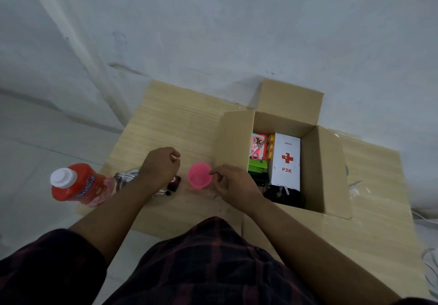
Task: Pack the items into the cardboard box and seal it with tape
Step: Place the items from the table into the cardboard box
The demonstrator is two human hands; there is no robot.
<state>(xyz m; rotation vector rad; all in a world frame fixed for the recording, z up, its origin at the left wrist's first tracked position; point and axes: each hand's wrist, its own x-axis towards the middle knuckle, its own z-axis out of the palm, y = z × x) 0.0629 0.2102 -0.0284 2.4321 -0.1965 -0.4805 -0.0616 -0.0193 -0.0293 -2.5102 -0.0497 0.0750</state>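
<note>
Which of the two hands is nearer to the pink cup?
Right. The right hand is at the cup, its fingers on the right rim. The left hand is to the cup's left, apart from it.

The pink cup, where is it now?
Head view: the pink cup is held at its rim by the right hand, over the table, left of the cardboard box.
</note>
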